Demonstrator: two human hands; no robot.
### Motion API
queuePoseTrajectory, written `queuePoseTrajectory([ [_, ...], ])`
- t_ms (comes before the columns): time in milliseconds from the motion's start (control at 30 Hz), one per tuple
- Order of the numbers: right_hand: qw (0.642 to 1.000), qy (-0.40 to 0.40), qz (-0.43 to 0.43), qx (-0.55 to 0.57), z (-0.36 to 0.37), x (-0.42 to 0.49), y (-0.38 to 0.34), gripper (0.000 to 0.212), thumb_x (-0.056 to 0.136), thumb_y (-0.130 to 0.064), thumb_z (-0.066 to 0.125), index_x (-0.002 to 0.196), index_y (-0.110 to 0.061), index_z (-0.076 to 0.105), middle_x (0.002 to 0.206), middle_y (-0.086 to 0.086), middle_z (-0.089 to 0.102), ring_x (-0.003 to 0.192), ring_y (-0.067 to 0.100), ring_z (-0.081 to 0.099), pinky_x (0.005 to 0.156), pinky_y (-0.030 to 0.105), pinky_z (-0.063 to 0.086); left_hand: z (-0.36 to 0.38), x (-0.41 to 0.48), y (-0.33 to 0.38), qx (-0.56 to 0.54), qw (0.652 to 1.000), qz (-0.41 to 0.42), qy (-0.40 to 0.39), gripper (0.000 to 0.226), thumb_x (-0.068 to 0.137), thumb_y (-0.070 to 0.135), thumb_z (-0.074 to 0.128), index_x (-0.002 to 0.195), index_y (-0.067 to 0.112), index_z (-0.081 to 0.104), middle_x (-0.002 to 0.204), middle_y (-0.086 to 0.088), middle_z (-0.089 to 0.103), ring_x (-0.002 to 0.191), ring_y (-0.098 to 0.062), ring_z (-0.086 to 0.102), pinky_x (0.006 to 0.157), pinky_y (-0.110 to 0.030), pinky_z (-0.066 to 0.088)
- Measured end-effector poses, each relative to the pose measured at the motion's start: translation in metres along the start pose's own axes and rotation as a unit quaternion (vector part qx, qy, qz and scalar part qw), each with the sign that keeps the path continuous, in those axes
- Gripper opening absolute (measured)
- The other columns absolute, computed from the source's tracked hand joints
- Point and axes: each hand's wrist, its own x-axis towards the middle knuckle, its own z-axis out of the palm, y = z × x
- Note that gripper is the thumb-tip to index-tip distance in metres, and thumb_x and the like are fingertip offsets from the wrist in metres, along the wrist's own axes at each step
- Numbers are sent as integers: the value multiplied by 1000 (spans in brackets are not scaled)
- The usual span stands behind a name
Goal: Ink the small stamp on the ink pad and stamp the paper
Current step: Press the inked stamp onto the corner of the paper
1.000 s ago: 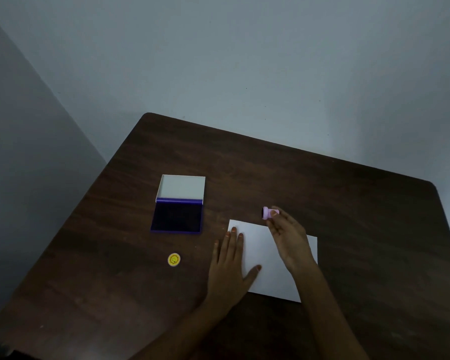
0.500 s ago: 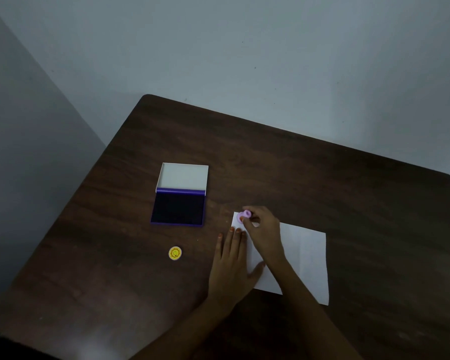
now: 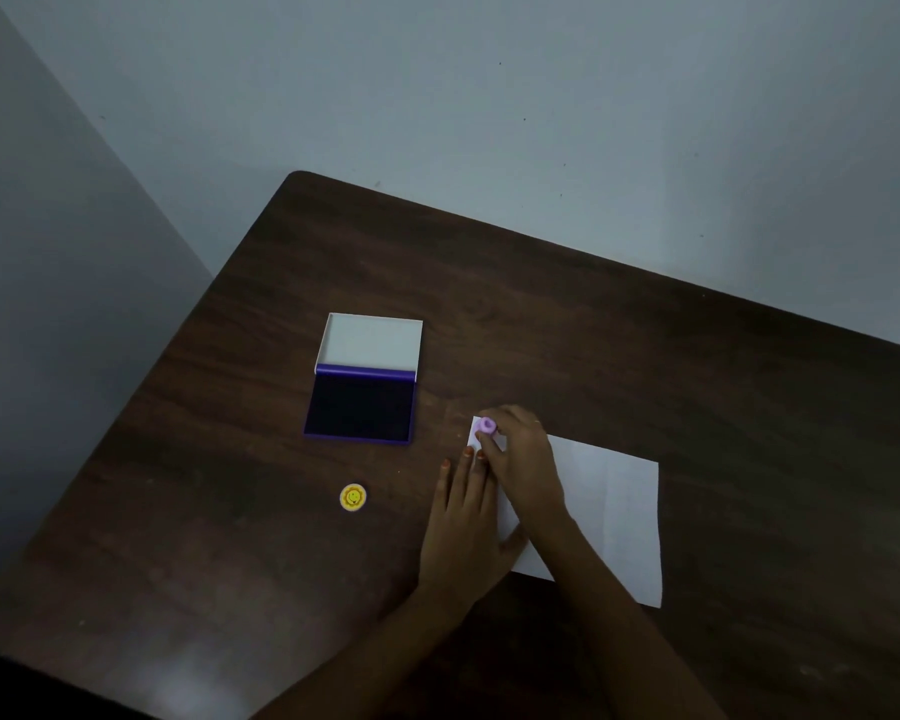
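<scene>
A small pink stamp (image 3: 486, 425) stands upright at the far left corner of the white paper (image 3: 609, 506), pinched by the fingers of my right hand (image 3: 523, 459). Whether its face touches the sheet I cannot tell. My left hand (image 3: 463, 527) lies flat, fingers together, on the paper's left edge and the table beside it. The ink pad (image 3: 360, 405) lies open to the left of the paper, its dark purple pad facing up and its white lid (image 3: 370, 341) folded back behind it.
A round yellow cap with a smiley face (image 3: 353, 497) lies on the dark wooden table (image 3: 645, 330), in front of the ink pad and left of my left hand. Pale walls close in behind the table and on its left.
My right hand carried the pink stamp from just beyond the paper's far edge leftwards and down onto the sheet's far left corner. My left hand stayed flat on the paper.
</scene>
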Motion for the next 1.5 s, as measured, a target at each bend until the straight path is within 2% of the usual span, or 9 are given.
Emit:
queuePoseTrajectory([
  [233, 999, -6, 15, 36, 4, -4, 1, 40, 92, -18, 47, 127, 0, 44, 137, 15, 47, 124, 27, 45, 106, 24, 26, 5, 1, -1, 54, 996, 35, 66, 80, 54, 65, 69, 110, 7, 64, 114, -11, 67, 107, -24, 62, 92, -44, 45],
  [567, 995, -13, 73, 73, 11, 0, 7, 44, 91, -26, 48, 130, -5, 41, 138, 11, 46, 123, 23, 45, 105, 23, 28, 8, 2, -2, 61, 995, 38, 63, 80, 55, 65, 69, 111, 8, 64, 115, -11, 67, 108, -24, 62, 92, -45, 45],
  [833, 999, 3, 36, 35, 6, -4, 0, 40, 91, -26, 47, 125, -4, 47, 135, 12, 50, 121, 23, 48, 105, 23, 29, 3, 1, -1, 54, 995, 47, 69, 81, 54, 66, 69, 110, 7, 65, 114, -11, 67, 107, -25, 62, 90, -46, 47],
  [1000, 999, 28, -2, 37, -2, -6, -5, 36, 89, -21, 52, 118, 0, 54, 127, 16, 57, 114, 26, 53, 101, 25, 35, -2, 0, 0, 6, 1000, 7, 3, 78, 75, 68, 33, 117, 7, 59, 121, -11, 64, 112, -24, 59, 96, -46, 39],
  [1100, 988, 88, -15, 129, -15, -8, -6, 23, 87, -14, 58, 106, -4, 63, 107, 12, 68, 91, 12, 61, 87, 25, 47, -4, -1, 1, -31, 999, -22, -10, 84, 85, 67, 10, 127, 7, 49, 129, -13, 57, 120, -26, 52, 100, -45, 30],
  [1233, 905, 133, 110, 389, -46, -1, 8, 26, 88, -14, 55, 113, -6, 59, 104, 2, 61, 88, 8, 56, 80, 22, 45, -4, -1, 1, -38, 998, -36, -21, 85, 84, 69, 8, 128, 7, 47, 130, -12, 56, 121, -25, 51, 100, -44, 28],
  [1300, 781, 105, 184, 588, -59, 4, 14, 27, 88, -11, 54, 114, -3, 56, 99, 6, 65, 80, 9, 62, 69, 19, 53, -4, 1, 1, -36, 998, -40, -23, 85, 84, 69, 8, 127, 8, 48, 130, -12, 57, 120, -24, 52, 100, -44, 29],
  [1367, 671, 95, 229, 699, -67, 3, 21, 17, 87, -12, 56, 103, -5, 58, 74, 7, 72, 59, 9, 69, 49, 14, 54, -4, -2, 1, -35, 998, -38, -25, 84, 84, 68, 9, 128, 7, 48, 130, -11, 57, 121, -24, 52, 100, -44, 29],
  [1500, 642, 73, 234, 727, -66, 9, 37, 11, 88, -17, 54, 83, -11, 61, 55, 3, 73, 48, 4, 67, 36, 11, 45, 4, 0, -1, -37, 998, -30, -29, 83, 85, 67, 10, 128, 7, 47, 131, -12, 56, 121, -24, 51, 100, -47, 29],
])
